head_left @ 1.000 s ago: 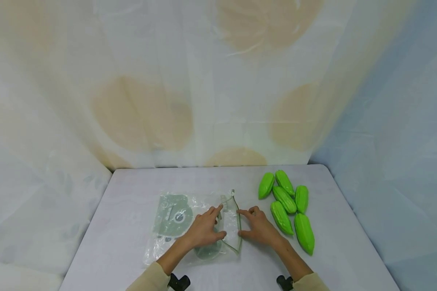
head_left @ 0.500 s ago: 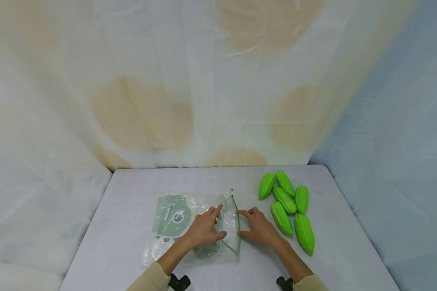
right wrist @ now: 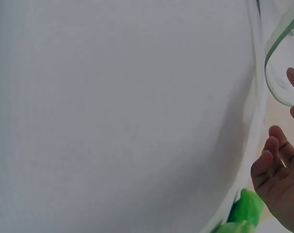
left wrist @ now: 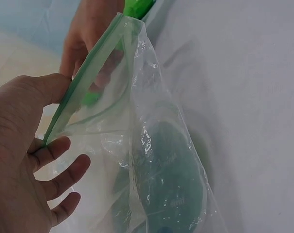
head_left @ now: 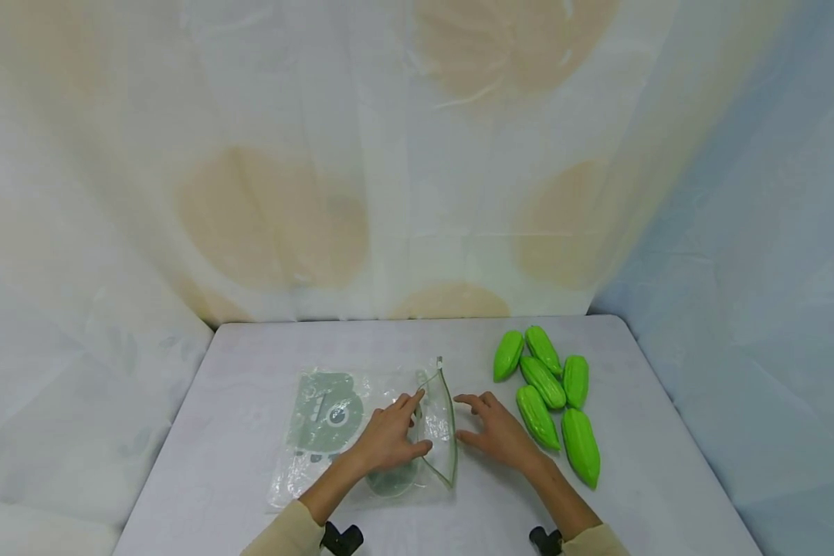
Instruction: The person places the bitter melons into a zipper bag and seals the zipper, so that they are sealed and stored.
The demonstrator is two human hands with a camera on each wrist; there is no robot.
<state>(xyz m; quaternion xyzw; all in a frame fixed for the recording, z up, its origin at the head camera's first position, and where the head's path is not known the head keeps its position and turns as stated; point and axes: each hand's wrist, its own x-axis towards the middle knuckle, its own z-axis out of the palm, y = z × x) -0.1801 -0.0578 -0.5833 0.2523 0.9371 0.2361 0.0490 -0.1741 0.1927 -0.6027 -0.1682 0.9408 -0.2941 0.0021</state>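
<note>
A clear zip bag [head_left: 350, 413] with a green zip rim and pale-green bear-like prints lies on the table, its mouth spread towards the right. My left hand [head_left: 388, 439] holds the near side of that mouth. In the left wrist view, the thumb and index finger of this hand [left wrist: 20, 141] stand apart along the green rim [left wrist: 81, 80], while the other fingers curl loosely beside the film. Just right of the mouth, my right hand [head_left: 495, 431] hovers with relaxed, parted fingers, holding nothing. The right wrist view shows this hand [right wrist: 285, 184] apart from the rim.
Several glossy bright-green, ribbed, pointed vegetable-like pieces [head_left: 542, 381] lie in a group right of my right hand. The table [head_left: 250, 386] has a pale cloth. Hanging sheets [head_left: 389, 193] with tan spots enclose its back and sides.
My right hand has let go of the bag's rim and drawn slightly right. The rim's right side has rounded and shifted a little left. The left hand has stayed put.
</note>
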